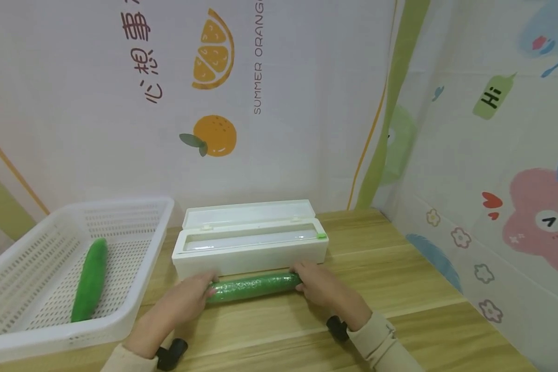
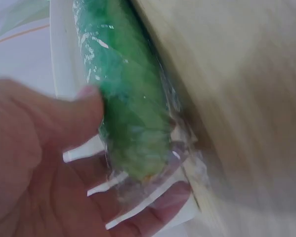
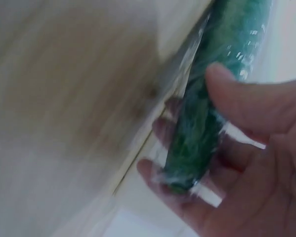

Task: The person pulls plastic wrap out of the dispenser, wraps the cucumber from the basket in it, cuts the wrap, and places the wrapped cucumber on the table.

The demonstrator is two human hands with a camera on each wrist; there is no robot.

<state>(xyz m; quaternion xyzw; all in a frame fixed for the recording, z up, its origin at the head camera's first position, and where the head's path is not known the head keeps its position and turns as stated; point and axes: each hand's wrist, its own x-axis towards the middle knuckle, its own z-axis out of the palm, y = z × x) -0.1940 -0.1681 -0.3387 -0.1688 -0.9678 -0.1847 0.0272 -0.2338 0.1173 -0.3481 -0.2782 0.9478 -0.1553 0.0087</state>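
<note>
A green cucumber (image 1: 256, 288) wrapped in clear plastic film lies crosswise in front of the white box, held by both hands. My left hand (image 1: 192, 297) grips its left end; in the left wrist view the thumb presses on the cucumber (image 2: 128, 89) while the fingers curl beneath, loose film bunched at the tip. At the other end my right hand (image 1: 321, 284) holds it the same way, thumb on top of the cucumber (image 3: 202, 118) and fingers behind. The white film dispenser box (image 1: 251, 261) stands just beyond, its lid (image 1: 248, 214) raised and a green tab (image 1: 322, 236) at its right.
To the left stands a white plastic basket (image 1: 141, 289) with an unwrapped cucumber (image 1: 90, 281) inside. Everything sits on a wood-grain table (image 1: 400, 289). Printed cloth (image 1: 288, 155) hangs behind and along the right side.
</note>
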